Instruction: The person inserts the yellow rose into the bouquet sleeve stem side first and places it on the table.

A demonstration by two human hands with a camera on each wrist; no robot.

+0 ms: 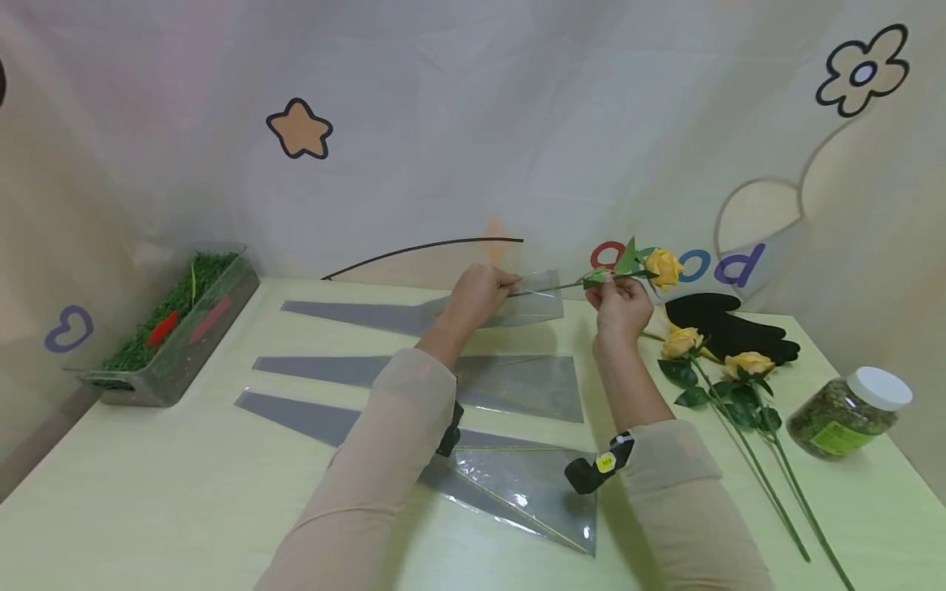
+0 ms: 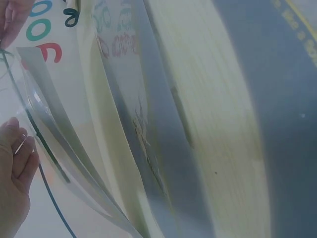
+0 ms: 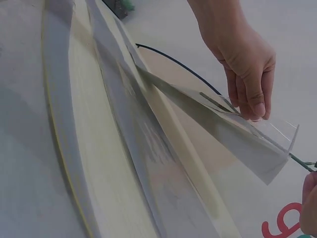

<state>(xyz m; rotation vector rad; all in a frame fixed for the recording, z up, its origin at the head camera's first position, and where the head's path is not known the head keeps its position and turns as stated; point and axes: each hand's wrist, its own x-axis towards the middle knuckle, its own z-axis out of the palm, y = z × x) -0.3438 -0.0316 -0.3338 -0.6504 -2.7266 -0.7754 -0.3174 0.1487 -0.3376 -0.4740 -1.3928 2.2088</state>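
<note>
Passage lies front-left of the wrappers (image 1: 535, 382); the tray (image 1: 188, 369) obstructs farther back.

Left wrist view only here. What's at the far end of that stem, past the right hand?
Observer: A yellow bloom, just beyond the right hand. Head view shows it.

Operator: Copy. Any other roses?

Observer: Two more yellow roses lie on the table, to the right of the right hand.

Operator: And far left?

Observer: A clear bin with green, grass-like filling, well to the left of the left hand.
</note>
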